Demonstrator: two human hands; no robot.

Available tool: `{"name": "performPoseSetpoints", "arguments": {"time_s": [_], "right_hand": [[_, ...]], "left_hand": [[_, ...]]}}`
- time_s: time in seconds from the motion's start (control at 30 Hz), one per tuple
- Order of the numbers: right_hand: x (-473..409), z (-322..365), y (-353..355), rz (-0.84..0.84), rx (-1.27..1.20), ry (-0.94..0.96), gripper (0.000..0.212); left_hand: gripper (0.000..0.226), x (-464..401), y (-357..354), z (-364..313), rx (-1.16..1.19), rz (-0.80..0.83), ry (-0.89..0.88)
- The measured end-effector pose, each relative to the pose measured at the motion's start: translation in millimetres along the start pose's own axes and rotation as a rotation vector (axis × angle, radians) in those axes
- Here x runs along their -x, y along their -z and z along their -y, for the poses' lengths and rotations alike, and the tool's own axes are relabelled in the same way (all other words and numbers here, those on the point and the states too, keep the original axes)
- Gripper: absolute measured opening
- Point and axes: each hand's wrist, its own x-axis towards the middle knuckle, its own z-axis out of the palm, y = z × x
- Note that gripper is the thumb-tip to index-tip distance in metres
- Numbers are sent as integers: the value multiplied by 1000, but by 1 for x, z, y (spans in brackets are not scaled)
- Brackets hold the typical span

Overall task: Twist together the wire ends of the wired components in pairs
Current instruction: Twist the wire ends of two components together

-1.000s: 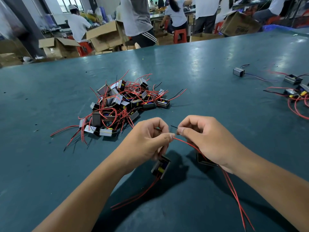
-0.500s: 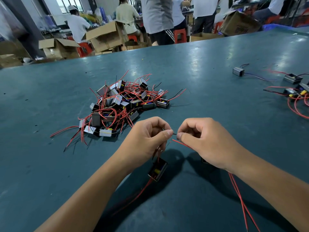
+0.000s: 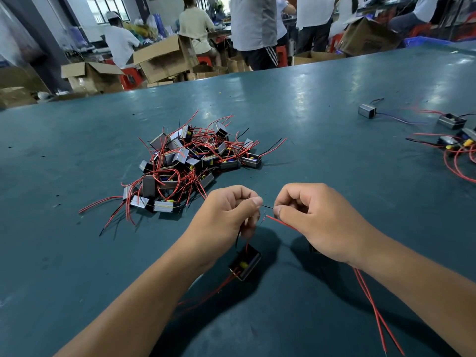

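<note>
Right between the two fists, a short black wire end point(image 3: 268, 207) bridges the gap, with a red wire point(image 3: 279, 221) running just beneath it toward the right hand point(image 3: 318, 221). Both hands are closed: the left hand point(image 3: 229, 217) pinches leads whose small black boxed component point(image 3: 244, 264) dangles below it above the table point(image 3: 334, 155); the right hand clamps the other end, its own component mostly hidden underneath, with two long red leads point(image 3: 376, 313) trailing down past the wrist. These wires look thin, light and limp, the bare tips probably easy to fray or bend, so the best hold is likely on the insulation just beside the stripped ends. Further out, a tangled pile of components point(image 3: 185, 161) waits near the left hand, and a few others point(image 3: 453, 140) lie well apart at the right edge.
</note>
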Motion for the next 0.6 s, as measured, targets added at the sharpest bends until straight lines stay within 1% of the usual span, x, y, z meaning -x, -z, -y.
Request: {"name": "performPoseSetpoints", "arguments": {"time_s": [0.1, 0.2, 0.33, 0.4, 0.47, 0.53, 0.6], "right_hand": [[0, 2, 1, -1, -12, -3, 22], [0, 3, 1, -2, -29, -12, 22], [0, 2, 2, -1, -98, -51, 20], [-1, 2, 3, 21, -137, -85, 18], [-1, 2, 4, 55, -177, -114, 19], [-1, 3, 4, 82, -224, -140, 20], [-1, 4, 5, 91, -276, -158, 21]], "left_hand": [[20, 0, -2, -1, 139, 18, 54], [18, 0, -4, 0, 216, 20, 70], [14, -4, 2, 0, 257, -11, 18], [9, -5, 8, -1, 306, 41, -19], [19, -5, 13, 0, 293, 97, -45], [31, -5, 14, 3, 230, 125, -63], [34, -6, 13, 5, 192, 135, -69]]}}
